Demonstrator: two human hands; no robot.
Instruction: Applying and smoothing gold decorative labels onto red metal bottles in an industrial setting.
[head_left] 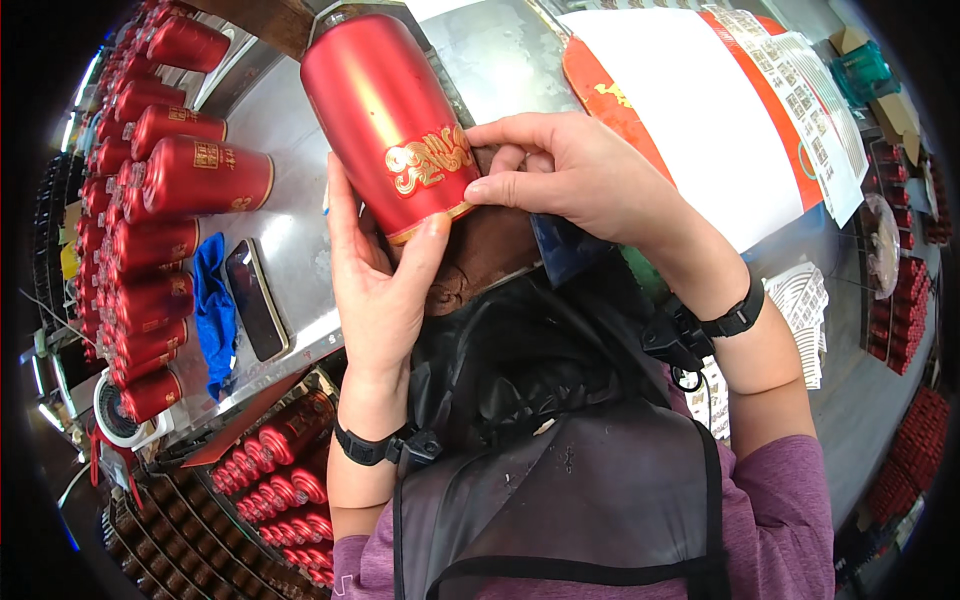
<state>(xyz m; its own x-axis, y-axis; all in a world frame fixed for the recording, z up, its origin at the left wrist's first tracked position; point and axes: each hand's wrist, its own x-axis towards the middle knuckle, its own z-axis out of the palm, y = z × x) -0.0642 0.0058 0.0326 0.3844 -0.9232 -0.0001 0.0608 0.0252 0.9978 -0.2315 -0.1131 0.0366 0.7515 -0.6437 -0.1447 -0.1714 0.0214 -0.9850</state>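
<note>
A glossy red bottle with a gold ornamental emblem lies tilted before me, its gold-rimmed base toward me. My left hand cups the base end, thumb on the rim and fingers along the left side. At the bottle's right side, my right hand presses thumb and index fingertips against the edge of the emblem; its other fingers are curled. Whether a small piece sits under those fingertips cannot be made out. Beneath the bottle's base is a brown pad.
Many red bottles stand along the left, near a blue cloth and a phone. More bottles fill a crate at lower left. To the right lie white paper and printed sticker sheets.
</note>
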